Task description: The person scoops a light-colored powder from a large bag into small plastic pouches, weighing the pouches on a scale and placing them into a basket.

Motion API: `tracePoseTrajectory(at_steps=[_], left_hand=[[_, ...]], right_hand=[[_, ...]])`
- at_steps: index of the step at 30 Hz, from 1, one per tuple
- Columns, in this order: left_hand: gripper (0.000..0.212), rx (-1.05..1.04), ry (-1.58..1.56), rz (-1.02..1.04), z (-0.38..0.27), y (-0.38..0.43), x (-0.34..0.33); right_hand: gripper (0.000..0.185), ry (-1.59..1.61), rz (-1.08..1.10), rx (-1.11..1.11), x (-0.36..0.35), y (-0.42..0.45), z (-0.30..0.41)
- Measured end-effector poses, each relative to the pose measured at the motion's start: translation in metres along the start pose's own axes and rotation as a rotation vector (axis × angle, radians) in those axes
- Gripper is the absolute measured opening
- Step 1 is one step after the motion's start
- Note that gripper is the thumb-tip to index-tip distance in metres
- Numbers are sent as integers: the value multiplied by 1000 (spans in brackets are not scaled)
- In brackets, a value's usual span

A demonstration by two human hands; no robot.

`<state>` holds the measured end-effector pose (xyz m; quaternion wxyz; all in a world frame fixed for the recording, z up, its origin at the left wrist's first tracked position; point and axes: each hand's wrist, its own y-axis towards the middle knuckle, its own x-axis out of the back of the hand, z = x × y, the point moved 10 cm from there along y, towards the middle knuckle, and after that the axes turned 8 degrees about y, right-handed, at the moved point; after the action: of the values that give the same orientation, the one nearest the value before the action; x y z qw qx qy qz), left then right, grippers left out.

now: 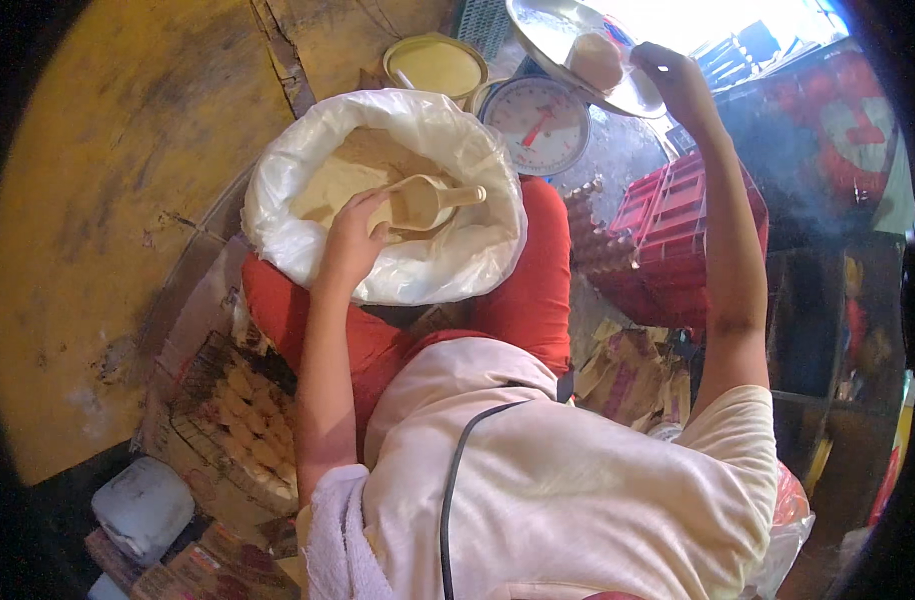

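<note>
Between my knees sits a container lined with a white plastic bag (300, 161), holding a tan powder (367, 157). A pale plastic scoop (420, 202) lies on the powder, its handle toward the right. My left hand (358, 236) reaches over the bag's near-left side, its fingers at the scoop's left edge; whether they grip it is unclear. My right hand (671, 79) is raised at the right rim of a metal weighing pan (540, 30). In the pan rests a small filled plastic bag (596, 61); what the right fingers hold is unclear. A dial scale (536, 124) with a red needle stands below the pan.
A round tub with yellowish contents (435, 66) stands behind the bag. Right of my knee are stacked egg trays (596, 232) and a red plastic crate (660, 217). Left are a yellowish worn surface (120, 187) and a tray of eggs (251, 420). A white jug (142, 506) stands lower left.
</note>
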<state>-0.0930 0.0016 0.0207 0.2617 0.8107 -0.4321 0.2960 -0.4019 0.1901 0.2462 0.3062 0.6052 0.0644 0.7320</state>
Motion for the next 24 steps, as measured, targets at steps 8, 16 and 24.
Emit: tracePoseTrajectory(at_steps=[8, 16, 24], left_hand=[[38, 62, 44, 35, -21, -18, 11], [39, 35, 102, 28, -36, -30, 19], [44, -27, 52, 6, -44, -24, 16]], right_hand=[[17, 5, 128, 25, -14, -21, 16], [40, -228, 224, -141, -23, -30, 34], [20, 255, -129, -707, -1, -15, -2]])
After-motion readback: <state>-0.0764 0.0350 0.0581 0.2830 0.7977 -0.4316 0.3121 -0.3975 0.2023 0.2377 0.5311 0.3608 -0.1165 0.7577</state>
